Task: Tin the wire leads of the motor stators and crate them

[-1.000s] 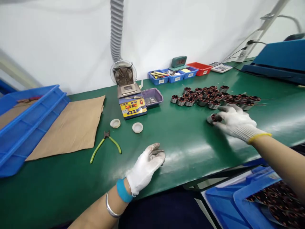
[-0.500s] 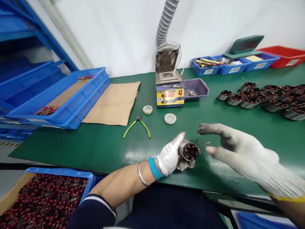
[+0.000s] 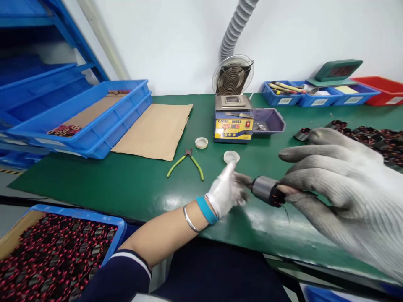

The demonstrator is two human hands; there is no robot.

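A metal motor stator (image 3: 263,188) with copper windings lies tilted in the air between my hands, a loose wire hanging from its right end. My right hand (image 3: 333,180), in a white glove with greyed fingers, holds that end; one bare fingertip shows against it. My left hand (image 3: 225,191), in a white glove with a blue wristband, has its thumb up and fingers apart. A dark fingertip of it is at the stator's left end; whether it touches is unclear. Green-handled cutters (image 3: 188,161) and two small white dishes (image 3: 201,143) are on the green table nearby.
A solder pot (image 3: 233,126) with a fan stands at the back, beside a purple bin (image 3: 270,121). More stators (image 3: 374,136) are at right, partly behind my right hand. Blue trays (image 3: 94,121) and cardboard (image 3: 154,130) lie left; a full crate (image 3: 63,251) is at lower left.
My right hand has come in and taken the stator's right end. The stator has turned from facing me to lying sideways, and my left hand's fingers have loosened from around it.
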